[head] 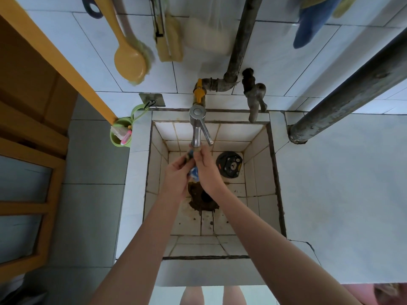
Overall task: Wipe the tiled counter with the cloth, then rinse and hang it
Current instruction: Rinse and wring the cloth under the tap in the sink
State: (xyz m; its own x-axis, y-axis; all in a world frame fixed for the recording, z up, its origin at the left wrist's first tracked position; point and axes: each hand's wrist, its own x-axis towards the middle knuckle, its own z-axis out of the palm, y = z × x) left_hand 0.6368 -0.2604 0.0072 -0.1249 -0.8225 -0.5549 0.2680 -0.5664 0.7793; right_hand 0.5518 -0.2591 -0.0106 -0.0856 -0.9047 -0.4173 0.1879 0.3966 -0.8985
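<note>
A green cup (121, 135) hangs at the sink's (138, 172) back left corner. Under the tap (196, 130), the left hand (176, 173) pinches the bunched blue cloth (195, 172). The right hand (207, 170) curls round it too. A black drain cover (229, 165) lies near the sink's right wall, and the counter (341, 194) lies beyond.

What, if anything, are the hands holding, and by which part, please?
Both the left hand and right hand grip a bunched blue cloth between them under the tap; which part is hidden.
</note>
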